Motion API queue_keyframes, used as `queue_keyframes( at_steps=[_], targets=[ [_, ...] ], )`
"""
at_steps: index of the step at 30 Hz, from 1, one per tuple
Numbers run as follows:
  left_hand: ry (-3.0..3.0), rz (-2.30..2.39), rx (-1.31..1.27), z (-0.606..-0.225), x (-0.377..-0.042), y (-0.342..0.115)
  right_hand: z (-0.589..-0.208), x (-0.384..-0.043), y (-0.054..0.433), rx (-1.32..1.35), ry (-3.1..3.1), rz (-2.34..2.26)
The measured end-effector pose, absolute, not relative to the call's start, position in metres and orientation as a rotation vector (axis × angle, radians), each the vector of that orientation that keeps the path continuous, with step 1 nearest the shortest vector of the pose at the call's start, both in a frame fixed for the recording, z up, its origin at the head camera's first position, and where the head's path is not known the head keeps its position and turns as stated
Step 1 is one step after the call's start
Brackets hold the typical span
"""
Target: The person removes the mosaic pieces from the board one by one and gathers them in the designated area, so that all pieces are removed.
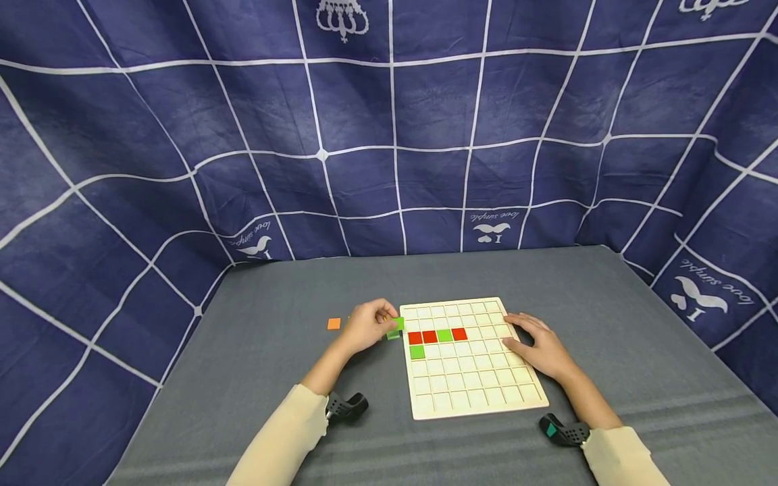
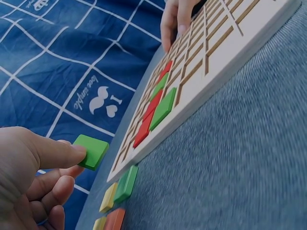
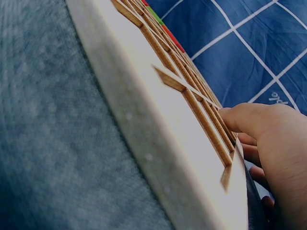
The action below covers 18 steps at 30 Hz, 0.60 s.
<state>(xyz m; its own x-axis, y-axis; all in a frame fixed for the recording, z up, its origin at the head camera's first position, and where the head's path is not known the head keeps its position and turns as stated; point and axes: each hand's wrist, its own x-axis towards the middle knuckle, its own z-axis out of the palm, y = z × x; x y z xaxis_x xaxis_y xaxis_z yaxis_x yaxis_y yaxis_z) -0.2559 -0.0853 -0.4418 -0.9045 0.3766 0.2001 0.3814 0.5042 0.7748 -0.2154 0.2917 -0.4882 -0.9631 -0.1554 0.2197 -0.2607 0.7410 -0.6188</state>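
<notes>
My left hand [image 1: 368,325] pinches a light green square tile [image 2: 91,151] between thumb and fingers, held up beside the left edge of the pale wooden grid board [image 1: 480,398]. On the board, a row holds red tiles [image 1: 415,338] and one green tile [image 1: 444,335]; another green tile [image 1: 417,352] sits just below the row's left end. My right hand [image 1: 543,347] rests at the board's right edge, thumb [image 3: 240,117] on the top surface and fingers along the side.
Left of the board on the grey cloth [image 1: 255,405] lie a darker green tile [image 2: 126,184], an orange tile [image 1: 333,324] and yellow tiles [image 2: 108,197], partly behind the left hand in the head view. A blue checked curtain [image 1: 425,182] hangs behind and at both sides.
</notes>
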Motion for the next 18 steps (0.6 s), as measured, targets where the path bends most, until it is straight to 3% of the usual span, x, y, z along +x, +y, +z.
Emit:
queue_keyframes(
  at_steps=[18],
  targets=[
    [-2.713,-1.422,-0.565,-0.444,-0.252,-0.117,-0.489,-0.215,0.291,0.335,-2.784,1.023]
  ],
)
